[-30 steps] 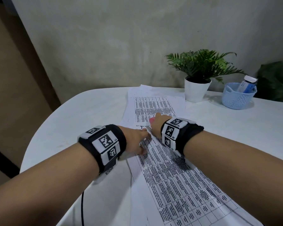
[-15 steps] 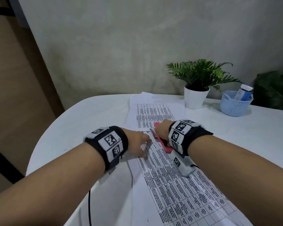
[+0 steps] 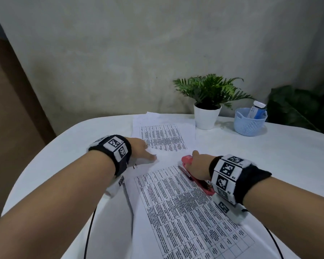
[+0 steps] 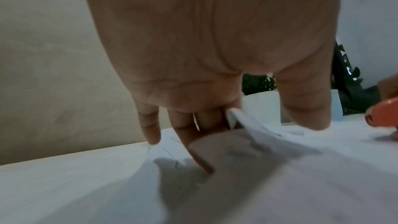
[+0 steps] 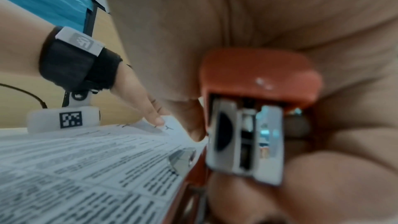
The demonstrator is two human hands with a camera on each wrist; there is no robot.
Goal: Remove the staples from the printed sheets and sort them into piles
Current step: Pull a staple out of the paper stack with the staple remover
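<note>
Head view: taking the near printed sheet (image 3: 185, 212) as landmark and going left to right.
Loose staples (image 3: 134, 166): lying as small dark marks on the table (image 3: 64, 161) just left of the sheet's far corner, likely dropped there out of the way.
Left hand (image 3: 140, 149): reaching beyond the sheet's far-left corner, fingers (image 3: 151, 157) extended and pressing paper flat, probably steadying it; nothing is being gripped.
Far pile (image 3: 163, 135): lying beyond the near sheet, touching or overlapping its top edge, seemingly where finished pages are going.
Right hand (image 3: 196, 168): resting on the sheet's far-right edge, fingers wrapping a red stapler (image 3: 187, 159), whose flat metal end looks suited to prying staples.
Potted plant (image 3: 208, 101) and blue basket (image 3: 250, 121): standing well beyond the sheet to the right, apart from the work.
Left wrist view: adding what the head view is hiding, a paper corner (image 4: 234, 115) lifting between the fingers while the fingertips are touching down.
Right wrist view: showing the stapler's open metal end (image 5: 243, 139) and the curled grip around it, which the head view is hiding behind the hand.
Staple still in the sheets: cannot tell from any view.
</note>
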